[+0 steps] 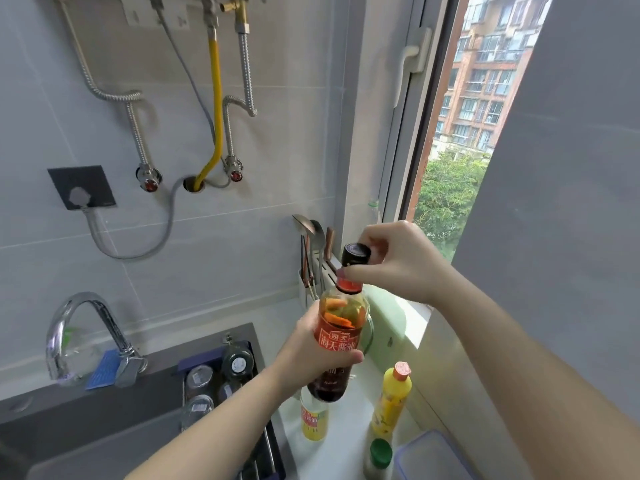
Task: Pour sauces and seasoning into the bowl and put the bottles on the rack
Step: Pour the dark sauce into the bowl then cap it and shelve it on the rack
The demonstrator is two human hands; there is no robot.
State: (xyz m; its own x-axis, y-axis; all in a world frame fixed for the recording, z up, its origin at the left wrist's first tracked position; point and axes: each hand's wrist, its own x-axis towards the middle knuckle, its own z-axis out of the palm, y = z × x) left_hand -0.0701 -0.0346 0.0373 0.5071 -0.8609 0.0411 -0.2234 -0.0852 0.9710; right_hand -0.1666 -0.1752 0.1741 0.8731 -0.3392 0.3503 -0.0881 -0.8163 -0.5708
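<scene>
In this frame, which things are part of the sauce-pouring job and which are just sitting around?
Job:
soy sauce bottle, held by left hand
black cap, in right hand
small yellow-labelled bottle

Lying about:
yellow squeeze bottle
green-capped bottle
jars in the sink rack
faucet
utensil holder
plastic container

No bowl in view.

Two hands (311,344) (398,261), four bottles (341,337) (313,419) (391,400) (379,459), one tap (86,334), two red valves (149,178) (234,169), one plastic box (429,455).

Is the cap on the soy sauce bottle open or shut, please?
Open: the black cap is flipped back above the soy sauce bottle's red neck.
</scene>
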